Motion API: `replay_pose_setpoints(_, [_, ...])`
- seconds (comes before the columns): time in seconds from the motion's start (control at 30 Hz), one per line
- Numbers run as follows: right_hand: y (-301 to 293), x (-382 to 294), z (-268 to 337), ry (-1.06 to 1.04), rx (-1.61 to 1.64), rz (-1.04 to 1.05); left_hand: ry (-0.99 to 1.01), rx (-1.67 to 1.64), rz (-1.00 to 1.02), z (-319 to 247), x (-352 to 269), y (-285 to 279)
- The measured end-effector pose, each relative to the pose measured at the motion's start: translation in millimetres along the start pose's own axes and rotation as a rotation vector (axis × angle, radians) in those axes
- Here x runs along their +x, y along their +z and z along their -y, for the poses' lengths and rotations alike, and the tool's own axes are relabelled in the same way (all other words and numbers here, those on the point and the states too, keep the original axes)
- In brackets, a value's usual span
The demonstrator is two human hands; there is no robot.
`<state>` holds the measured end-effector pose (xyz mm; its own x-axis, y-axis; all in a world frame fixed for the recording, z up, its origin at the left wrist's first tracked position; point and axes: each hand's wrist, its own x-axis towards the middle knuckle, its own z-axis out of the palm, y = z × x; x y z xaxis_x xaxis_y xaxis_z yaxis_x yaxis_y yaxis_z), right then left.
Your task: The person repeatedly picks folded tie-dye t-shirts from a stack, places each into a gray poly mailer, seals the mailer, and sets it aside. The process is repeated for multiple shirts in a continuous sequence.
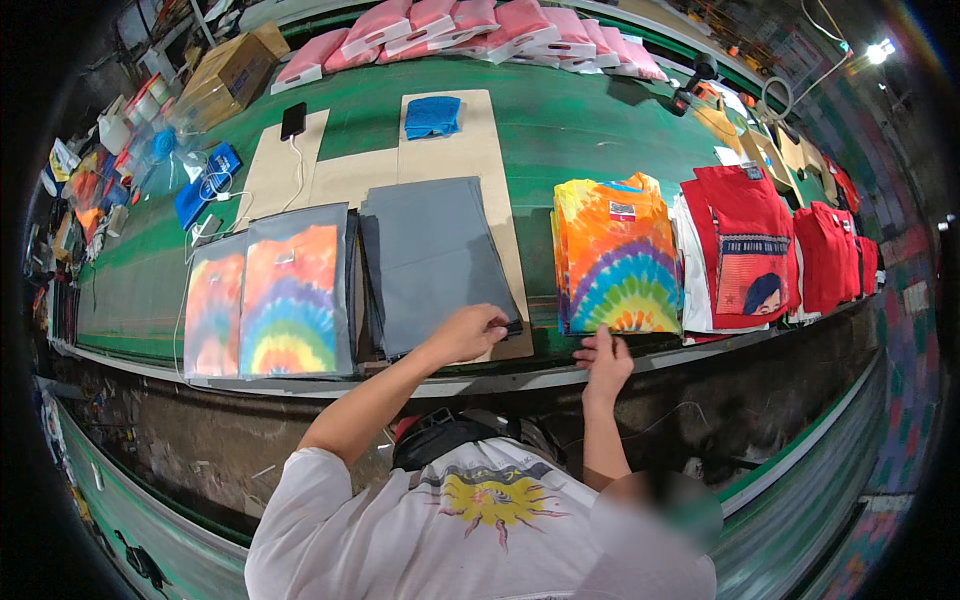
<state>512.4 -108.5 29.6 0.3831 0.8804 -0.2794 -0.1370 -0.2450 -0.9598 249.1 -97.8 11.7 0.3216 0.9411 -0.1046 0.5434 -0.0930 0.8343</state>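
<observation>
My left hand [471,332] is at the lower right corner of a stack of grey plastic bags [427,255], fingers bent at its edge; whether they pinch a bag I cannot tell. My right hand [604,360] reaches to the front edge of a pile of folded tie-dye T-shirts [626,262], its fingertips by the lowest part of the top shirt. Left of the grey stack lie bagged tie-dye shirts [291,300], seen through clear, greyish film. Folded red shirts [739,247] are just right of the tie-dye pile.
Pink packages with white handle strips [525,30] line the table's back. A phone [294,121] with a white cable and a blue folded cloth [432,117] rest on cardboard. A cardboard box [229,75] stands back left. The green table's metal front edge [480,384] runs before me.
</observation>
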Motion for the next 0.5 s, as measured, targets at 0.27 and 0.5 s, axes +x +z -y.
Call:
replay_pose_setpoints(0.27, [-9, 21, 32, 0.042, 0.126, -0.127, -0.083, -0.493, 0.238, -36, 39, 39])
replay_pose_setpoints(0.5, [-2, 24, 40, 0.002, 0.402, -0.089, -0.402, -1.323, 0.289, -68, 67, 46])
